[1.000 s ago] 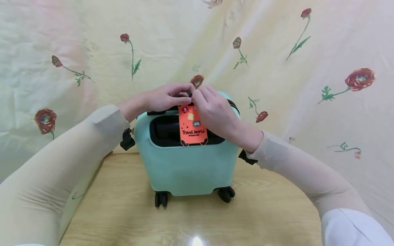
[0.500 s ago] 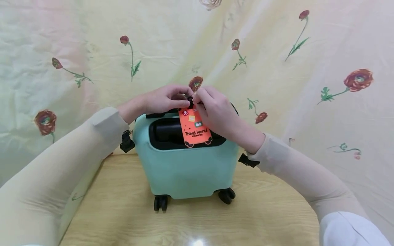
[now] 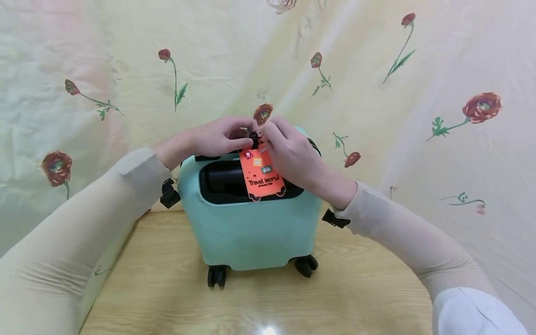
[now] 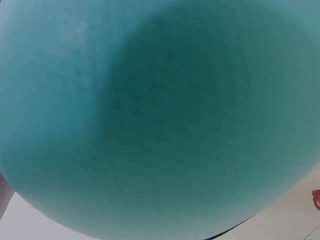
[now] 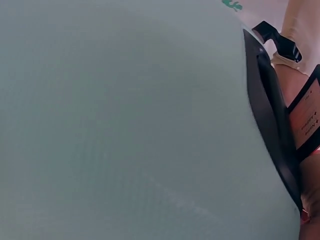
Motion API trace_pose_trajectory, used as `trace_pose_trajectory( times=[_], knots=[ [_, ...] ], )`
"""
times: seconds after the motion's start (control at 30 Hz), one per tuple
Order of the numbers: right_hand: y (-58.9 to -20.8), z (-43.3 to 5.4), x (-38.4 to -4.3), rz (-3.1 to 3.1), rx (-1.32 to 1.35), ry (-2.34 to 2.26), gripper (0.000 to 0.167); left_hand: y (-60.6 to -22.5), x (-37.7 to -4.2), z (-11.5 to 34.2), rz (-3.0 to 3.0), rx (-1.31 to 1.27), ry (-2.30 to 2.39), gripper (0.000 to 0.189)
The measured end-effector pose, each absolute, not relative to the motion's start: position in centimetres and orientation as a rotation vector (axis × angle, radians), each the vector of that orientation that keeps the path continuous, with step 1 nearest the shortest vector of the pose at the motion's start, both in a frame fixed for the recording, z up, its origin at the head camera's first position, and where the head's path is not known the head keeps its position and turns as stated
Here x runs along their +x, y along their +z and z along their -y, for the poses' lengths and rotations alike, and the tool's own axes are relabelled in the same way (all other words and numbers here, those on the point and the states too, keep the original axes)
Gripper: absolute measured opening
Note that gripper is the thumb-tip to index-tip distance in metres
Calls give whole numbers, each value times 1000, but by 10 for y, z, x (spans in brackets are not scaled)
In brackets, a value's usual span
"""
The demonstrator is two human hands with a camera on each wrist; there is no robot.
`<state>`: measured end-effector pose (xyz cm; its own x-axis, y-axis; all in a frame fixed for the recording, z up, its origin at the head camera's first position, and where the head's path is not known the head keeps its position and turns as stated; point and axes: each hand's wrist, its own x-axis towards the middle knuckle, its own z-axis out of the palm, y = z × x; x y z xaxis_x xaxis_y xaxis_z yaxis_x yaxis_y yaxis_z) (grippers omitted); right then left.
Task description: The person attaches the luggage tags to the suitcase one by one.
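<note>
An orange luggage tag [image 3: 261, 174] printed "Travel World" hangs over the black handle recess of a mint-green suitcase [image 3: 255, 232] in the head view. Its short black strap [image 3: 253, 138] is up at the suitcase's top, where both hands meet. My left hand [image 3: 215, 136] pinches the strap between thumb and fingers. From the other side, my right hand [image 3: 291, 149] has its fingers curled at the strap's end; fingertips partly hide it. Suitcase shell [image 4: 165, 110] fills most of the left wrist view. The tag's back [image 5: 306, 112] shows at the right edge of the right wrist view.
The suitcase stands upright on black wheels [image 3: 306, 265] on a wood-grain surface [image 3: 259, 304]. Close behind it hangs a pale cloth [image 3: 217, 70] printed with red flowers. Each wrist carries a black strap mount [image 3: 169, 193].
The tag's lower end has swung slightly right and now hangs tilted. More of the black strap shows between the hands. The hands stay close together at the suitcase's top.
</note>
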<state>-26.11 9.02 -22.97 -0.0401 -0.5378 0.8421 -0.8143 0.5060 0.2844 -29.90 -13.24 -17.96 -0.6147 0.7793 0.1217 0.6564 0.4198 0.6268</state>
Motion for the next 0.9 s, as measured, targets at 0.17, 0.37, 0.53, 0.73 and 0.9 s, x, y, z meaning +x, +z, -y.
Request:
trace_pose_trajectory(
  times=[0.17, 0.37, 0.53, 0.73, 0.9],
  knots=[
    [-231, -92, -263, 1690, 1194, 384, 9, -180, -300, 131, -2487, 1262, 962, 11],
    [-230, -92, -263, 1686, 1257, 440, 7, -183, -300, 128, -2529, 1235, 997, 8],
    [-226, -92, -264, 1777, 1280, 588, 14, -188, -293, 126, -2674, 1179, 1095, 10],
    [-220, -97, -268, 1887, 1247, 699, 13, -197, -284, 122, -2803, 1137, 1426, 20],
    [-217, -100, -263, 1925, 1221, 709, 10, -201, -282, 121, -2813, 1088, 1548, 24]
  ],
)
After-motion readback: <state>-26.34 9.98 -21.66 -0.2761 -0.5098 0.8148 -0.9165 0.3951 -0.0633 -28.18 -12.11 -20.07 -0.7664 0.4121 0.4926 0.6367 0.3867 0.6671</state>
